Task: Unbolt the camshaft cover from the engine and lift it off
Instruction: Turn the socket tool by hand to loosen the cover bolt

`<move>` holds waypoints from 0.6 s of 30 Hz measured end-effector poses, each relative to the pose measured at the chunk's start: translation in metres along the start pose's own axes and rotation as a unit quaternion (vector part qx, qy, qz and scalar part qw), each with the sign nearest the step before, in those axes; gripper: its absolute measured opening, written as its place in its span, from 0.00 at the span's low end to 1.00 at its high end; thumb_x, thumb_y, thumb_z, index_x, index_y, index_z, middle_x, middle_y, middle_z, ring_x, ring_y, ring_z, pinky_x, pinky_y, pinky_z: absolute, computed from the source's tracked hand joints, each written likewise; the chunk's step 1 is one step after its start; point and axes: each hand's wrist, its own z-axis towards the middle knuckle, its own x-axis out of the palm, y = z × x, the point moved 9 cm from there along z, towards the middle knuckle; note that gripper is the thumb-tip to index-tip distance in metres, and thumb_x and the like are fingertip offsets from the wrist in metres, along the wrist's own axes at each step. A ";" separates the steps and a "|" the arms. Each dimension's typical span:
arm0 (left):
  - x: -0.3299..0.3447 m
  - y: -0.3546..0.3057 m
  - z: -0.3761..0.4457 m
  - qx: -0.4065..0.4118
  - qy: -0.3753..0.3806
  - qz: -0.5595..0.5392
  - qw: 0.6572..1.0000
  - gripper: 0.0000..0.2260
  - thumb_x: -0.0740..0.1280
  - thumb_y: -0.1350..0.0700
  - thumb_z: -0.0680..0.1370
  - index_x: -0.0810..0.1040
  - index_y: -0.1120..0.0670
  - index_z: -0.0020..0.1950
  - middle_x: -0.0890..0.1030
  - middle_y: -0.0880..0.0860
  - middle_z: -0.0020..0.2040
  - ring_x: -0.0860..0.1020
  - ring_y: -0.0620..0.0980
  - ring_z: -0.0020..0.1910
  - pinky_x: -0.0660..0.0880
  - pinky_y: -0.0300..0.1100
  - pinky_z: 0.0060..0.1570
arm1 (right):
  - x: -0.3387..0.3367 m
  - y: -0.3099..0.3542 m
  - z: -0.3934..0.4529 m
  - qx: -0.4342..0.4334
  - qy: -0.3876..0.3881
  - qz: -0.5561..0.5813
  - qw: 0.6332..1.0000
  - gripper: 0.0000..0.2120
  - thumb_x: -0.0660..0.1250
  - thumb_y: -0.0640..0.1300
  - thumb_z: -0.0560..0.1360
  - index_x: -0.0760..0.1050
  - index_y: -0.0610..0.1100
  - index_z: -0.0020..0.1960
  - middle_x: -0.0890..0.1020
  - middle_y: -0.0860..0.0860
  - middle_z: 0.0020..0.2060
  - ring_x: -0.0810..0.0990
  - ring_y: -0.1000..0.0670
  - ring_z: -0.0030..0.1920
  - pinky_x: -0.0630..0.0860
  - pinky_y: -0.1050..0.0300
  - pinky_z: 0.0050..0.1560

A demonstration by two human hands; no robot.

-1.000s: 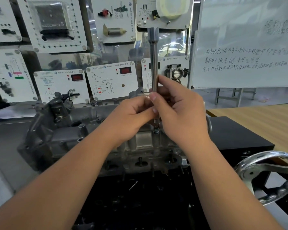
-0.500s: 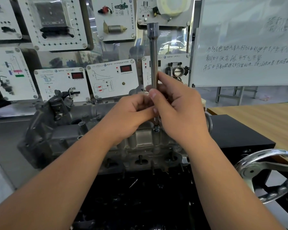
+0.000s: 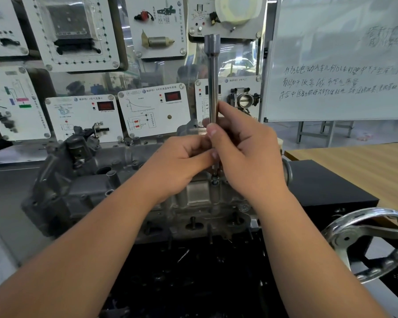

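Mid-unbolting, judging by the grip: left hand [image 3: 182, 161] and right hand [image 3: 244, 152] both pinching the upright extension bar [image 3: 213, 83], its lower tip seated on a bolt [image 3: 214, 180] at the right end of the camshaft cover [image 3: 124, 166]. Next, probably: twirl the bar between the fingers, keeping it plumb, then lift bolt and bar away. Cover directly beneath both hands, stretching left, bolted to the engine [image 3: 193, 216] on the dark surface [image 3: 331, 193].
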 end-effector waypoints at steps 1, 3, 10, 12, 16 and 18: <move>0.000 -0.001 0.000 0.004 -0.002 0.005 1.000 0.11 0.70 0.45 0.77 0.85 0.46 0.56 0.87 0.49 0.52 0.85 0.50 0.55 0.78 0.56 0.63 | 0.000 0.000 0.000 0.004 -0.006 0.001 1.000 0.20 0.69 0.44 0.80 0.76 0.45 0.71 0.86 0.55 0.48 0.83 0.57 0.47 0.80 0.57 0.50; 0.000 -0.002 0.001 0.009 -0.007 0.008 1.000 0.13 0.70 0.49 0.78 0.83 0.51 0.61 0.87 0.53 0.54 0.84 0.55 0.56 0.78 0.59 0.63 | -0.003 0.000 -0.001 0.007 -0.026 0.004 1.000 0.17 0.72 0.44 0.77 0.80 0.47 0.66 0.85 0.58 0.44 0.83 0.58 0.45 0.80 0.59 0.48; 0.000 0.002 0.000 -0.009 -0.003 -0.029 1.000 0.06 0.69 0.49 0.77 0.86 0.41 0.47 0.88 0.48 0.49 0.85 0.45 0.51 0.79 0.38 0.53 | 0.002 0.006 0.000 -0.018 0.017 -0.010 1.000 0.08 0.65 0.42 0.81 0.81 0.46 0.56 0.83 0.54 0.37 0.81 0.55 0.40 0.77 0.60 0.41; 0.000 0.000 0.000 -0.003 -0.006 -0.032 0.999 0.06 0.69 0.50 0.77 0.85 0.44 0.50 0.88 0.49 0.50 0.85 0.47 0.53 0.79 0.41 0.55 | 0.003 0.004 0.000 0.003 0.015 0.019 1.000 0.17 0.65 0.42 0.81 0.76 0.47 0.69 0.86 0.54 0.46 0.84 0.55 0.48 0.81 0.52 0.50; 0.000 -0.004 0.001 0.018 -0.018 -0.024 0.999 0.10 0.71 0.53 0.76 0.83 0.50 0.57 0.86 0.57 0.54 0.83 0.61 0.56 0.79 0.62 0.60 | 0.002 0.002 -0.002 0.015 -0.008 0.040 0.999 0.21 0.71 0.42 0.78 0.76 0.47 0.70 0.85 0.56 0.48 0.84 0.56 0.50 0.82 0.53 0.53; 0.000 -0.003 0.000 0.010 -0.021 -0.012 1.000 0.18 0.72 0.51 0.76 0.80 0.58 0.62 0.84 0.63 0.56 0.81 0.66 0.58 0.77 0.67 0.60 | -0.003 0.003 -0.001 0.006 -0.028 0.031 0.999 0.16 0.71 0.41 0.78 0.80 0.46 0.65 0.85 0.57 0.45 0.83 0.58 0.45 0.80 0.59 0.49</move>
